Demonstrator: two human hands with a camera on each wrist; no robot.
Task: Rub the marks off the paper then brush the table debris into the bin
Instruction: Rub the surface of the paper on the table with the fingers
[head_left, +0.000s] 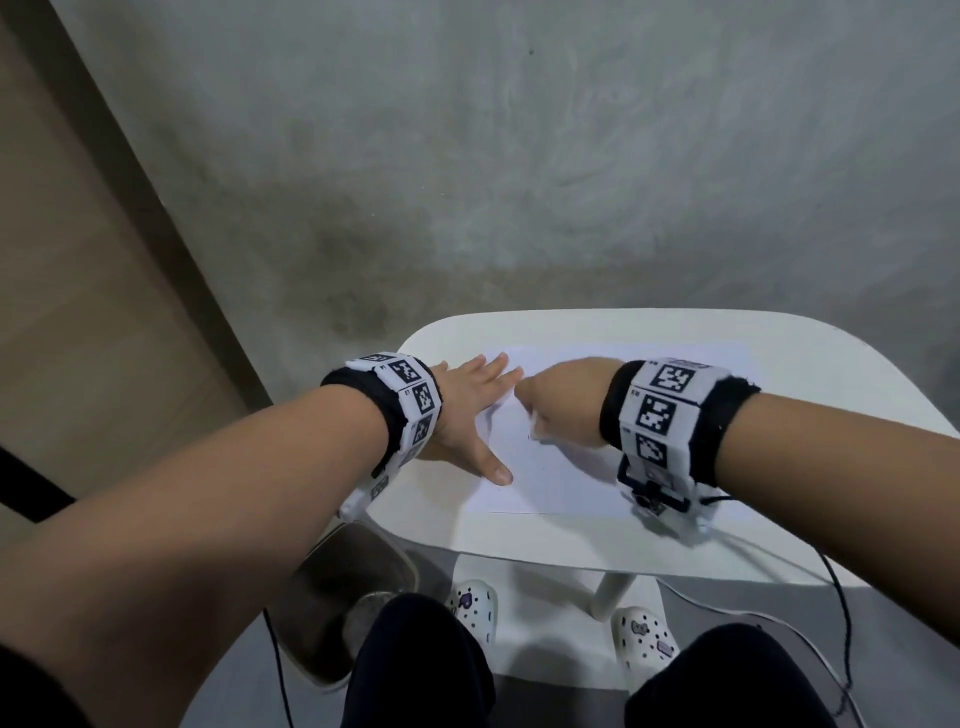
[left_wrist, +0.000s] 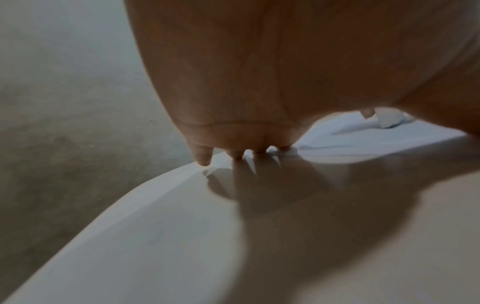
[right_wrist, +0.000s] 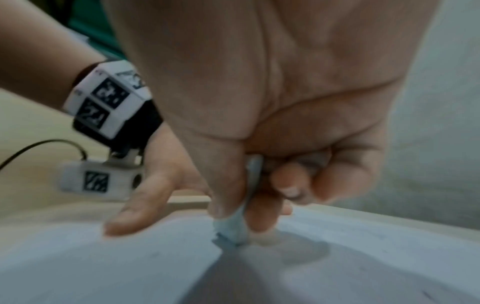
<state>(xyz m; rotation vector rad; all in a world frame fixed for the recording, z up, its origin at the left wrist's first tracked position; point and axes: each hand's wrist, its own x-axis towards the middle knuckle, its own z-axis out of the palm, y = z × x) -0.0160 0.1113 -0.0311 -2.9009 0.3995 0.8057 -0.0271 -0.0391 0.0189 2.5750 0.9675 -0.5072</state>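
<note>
A white sheet of paper (head_left: 571, 467) lies on the small white table (head_left: 519, 540). My left hand (head_left: 475, 410) lies flat with spread fingers on the paper's left edge, pressing it down. My right hand (head_left: 558, 402) pinches a white eraser (right_wrist: 233, 230) between thumb and fingers, its lower end pressed on the paper (right_wrist: 103, 267) where a dark mark (right_wrist: 221, 240) shows. In the left wrist view the palm fills the top, and the eraser (left_wrist: 389, 120) shows beyond it on the paper (left_wrist: 363, 139). The paper buckles slightly beside the eraser.
A metal bin (head_left: 353, 587) stands on the floor below the table's left front corner, beside my knees. Cables (head_left: 836, 587) trail from the right wrist over the table's front edge. A grey wall rises behind the table; a wooden panel (head_left: 78, 312) stands at left.
</note>
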